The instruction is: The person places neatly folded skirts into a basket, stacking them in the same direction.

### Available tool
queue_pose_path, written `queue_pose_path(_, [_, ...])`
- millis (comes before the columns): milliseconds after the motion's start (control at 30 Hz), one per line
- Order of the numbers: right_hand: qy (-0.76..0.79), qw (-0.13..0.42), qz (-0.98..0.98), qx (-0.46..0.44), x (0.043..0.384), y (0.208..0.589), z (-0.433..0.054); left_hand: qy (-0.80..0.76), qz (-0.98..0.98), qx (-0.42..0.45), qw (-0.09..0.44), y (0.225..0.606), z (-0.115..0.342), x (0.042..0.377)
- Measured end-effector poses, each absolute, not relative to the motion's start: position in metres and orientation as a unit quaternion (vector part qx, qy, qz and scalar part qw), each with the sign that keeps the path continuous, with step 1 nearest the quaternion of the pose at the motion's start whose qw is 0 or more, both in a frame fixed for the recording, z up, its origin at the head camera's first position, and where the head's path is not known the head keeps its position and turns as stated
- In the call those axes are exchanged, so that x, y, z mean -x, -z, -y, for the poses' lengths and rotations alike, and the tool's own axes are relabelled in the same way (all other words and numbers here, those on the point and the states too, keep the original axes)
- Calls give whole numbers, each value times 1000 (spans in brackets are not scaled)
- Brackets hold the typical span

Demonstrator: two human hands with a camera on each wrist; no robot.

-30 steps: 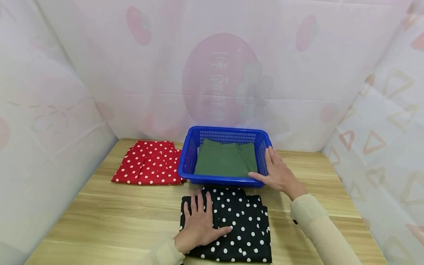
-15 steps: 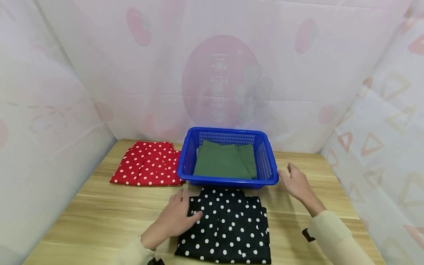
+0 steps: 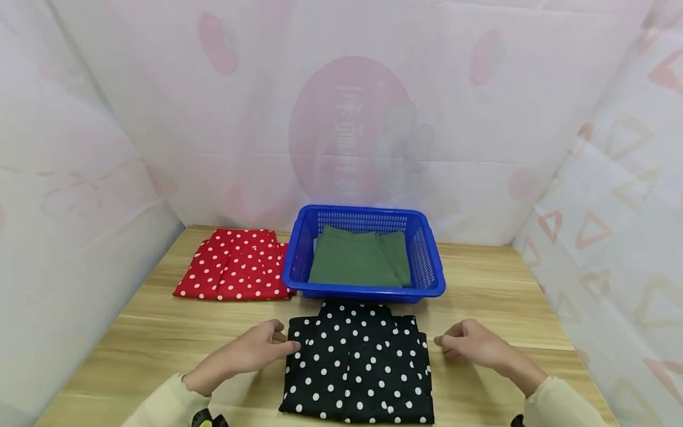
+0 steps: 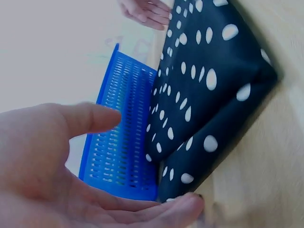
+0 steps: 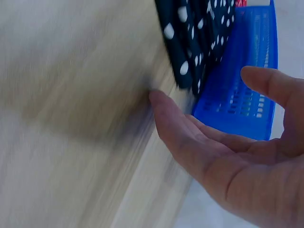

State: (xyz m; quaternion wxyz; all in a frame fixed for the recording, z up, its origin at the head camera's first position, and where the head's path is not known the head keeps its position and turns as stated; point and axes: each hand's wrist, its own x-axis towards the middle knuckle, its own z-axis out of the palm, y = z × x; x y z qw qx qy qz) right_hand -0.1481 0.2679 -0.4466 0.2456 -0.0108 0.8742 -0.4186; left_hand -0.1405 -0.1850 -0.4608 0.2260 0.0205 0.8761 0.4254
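A folded black cloth with white polka dots (image 3: 357, 367) lies flat at the front of the table. My left hand (image 3: 253, 351) is at its left edge, with the thumb tip by the border in the head view. The left wrist view has thumb and fingers (image 4: 180, 211) spread apart, fingertips low beside the cloth's edge. To the right of the cloth, my right hand (image 3: 476, 344) hovers near the table, fingers loosely bent, a small gap from the fabric. Neither hand grips anything. Behind the cloth stands a blue plastic basket (image 3: 368, 292) with a folded green cloth (image 3: 354, 261) inside.
A folded red cloth with white dots (image 3: 235, 267) lies left of the basket, its right side against the basket. Pale printed fabric walls (image 3: 464, 118) enclose the wooden table (image 3: 160, 356) at the back and sides.
My left hand has lifted off the black cloth and shifted to its left edge. My right hand has left the basket's right rim and come down beside the cloth's right edge.
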Motion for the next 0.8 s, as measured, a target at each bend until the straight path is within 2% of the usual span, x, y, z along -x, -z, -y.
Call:
queue_pose_path(167, [500, 307, -810, -2, 141, 449, -256, -552, -786, 4, 278, 464, 189, 141])
queue_pose_path(300, [539, 324, -777, -26, 139, 456, -251, -625, -717, 24, 309, 475, 193, 146])
queue_pose_path(433, [563, 333, -755, -44, 142, 466, -243, -637, -702, 13, 318, 486, 189, 147])
queue_pose_path(533, [540, 317, -779, -15, 142, 472, -235, -618, -724, -12, 306, 489, 181, 145])
queue_pose_path(667, [479, 266, -836, 27, 137, 475, -225, -587, -760, -22, 279, 490, 171, 141])
queue_pose_path(800, [471, 238, -849, 24, 135, 477, -221, -572, -779, -20, 257, 493, 168, 140])
